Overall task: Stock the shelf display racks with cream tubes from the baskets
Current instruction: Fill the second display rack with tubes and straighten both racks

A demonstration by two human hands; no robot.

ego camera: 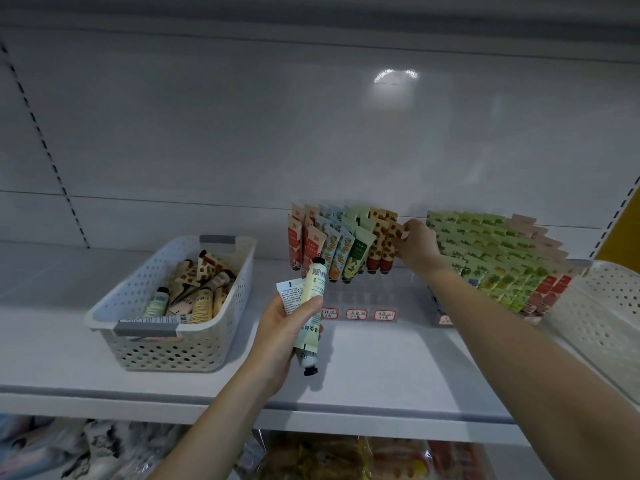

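Gripping two tubes [313, 289] in left hand [282, 336], fingers [306, 308] curled round them, above shelf [381, 358]. Pinching spotted tube [382, 239] with right hand [419, 245] at rack [349, 294].

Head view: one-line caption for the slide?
Right hand pinches a brown-spotted tube in the clear display rack; left hand holds pale cream tubes beside the white basket.

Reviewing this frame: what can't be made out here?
All in the head view.
Price labels: writing too small, blurred.
Right basket: cut by the frame's right edge; its wall hides the contents.
Left hand: fingers hide how many cream tubes it grips.
Lower-shelf goods: cut by the bottom edge, blurred.
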